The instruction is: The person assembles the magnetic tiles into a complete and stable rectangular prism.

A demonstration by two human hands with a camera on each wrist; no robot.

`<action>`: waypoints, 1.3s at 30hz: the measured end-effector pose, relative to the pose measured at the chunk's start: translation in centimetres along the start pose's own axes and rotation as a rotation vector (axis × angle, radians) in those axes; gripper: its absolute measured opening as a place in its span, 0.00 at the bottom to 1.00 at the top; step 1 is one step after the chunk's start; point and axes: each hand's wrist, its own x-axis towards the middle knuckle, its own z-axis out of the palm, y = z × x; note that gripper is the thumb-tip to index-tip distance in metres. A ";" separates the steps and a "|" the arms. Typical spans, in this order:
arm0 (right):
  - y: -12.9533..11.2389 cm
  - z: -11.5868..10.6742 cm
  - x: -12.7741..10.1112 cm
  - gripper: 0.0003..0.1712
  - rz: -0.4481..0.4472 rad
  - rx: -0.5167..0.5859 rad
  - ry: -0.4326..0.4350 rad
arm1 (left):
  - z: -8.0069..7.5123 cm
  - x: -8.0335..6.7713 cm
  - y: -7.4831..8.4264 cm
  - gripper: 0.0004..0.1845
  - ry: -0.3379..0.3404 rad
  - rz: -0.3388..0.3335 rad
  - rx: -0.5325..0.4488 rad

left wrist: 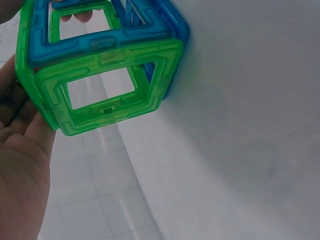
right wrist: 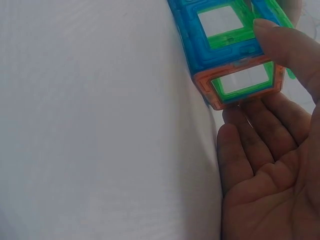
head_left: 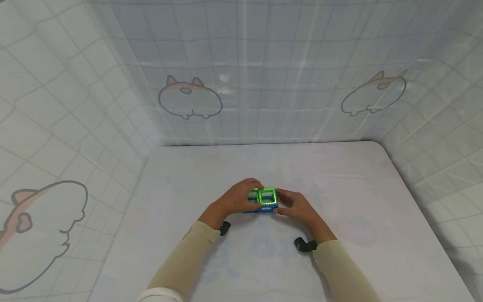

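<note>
Tiles mostly assembled: the magnetic tile box [head_left: 263,200] sits at centre frame of the head view on the white table [head_left: 339,201], held between both hands. Left hand [head_left: 237,199] comes in from the lower left and cups the left end, fingers curled over the top edge; right hand [head_left: 299,208] comes from the lower right, fingers bent against the right end. In the left wrist view the structure fills the upper left: a green square tile [left wrist: 107,87] closes the near end, blue tiles [left wrist: 100,40] form the sides, and the palm lies against the green edge at far left. In the right wrist view the box is at upper right: blue tile face [right wrist: 220,30], an orange tile [right wrist: 240,82] closing the end, thumb lying over the top edge, fingers stretched under the orange end. Judgement: box walls and end faces look joined and square, so the build reads as near done; remaining work seems limited to seating or aligning the joints. Can't tell whether every face is closed, since the far side is hidden. No loose tiles visible on the table.
</note>
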 end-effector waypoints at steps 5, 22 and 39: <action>0.0 0.2 -0.1 0.45 0.023 0.000 -0.003 | 0.2 0.1 -0.1 0.28 -0.021 0.005 0.013; 0.0 0.3 -0.3 0.46 0.031 -0.023 0.003 | 0.6 0.1 -0.5 0.27 -0.027 0.018 0.007; 0.5 0.6 -0.5 0.45 0.019 -0.022 0.009 | 1.3 -0.4 -0.9 0.27 -0.028 0.016 -0.024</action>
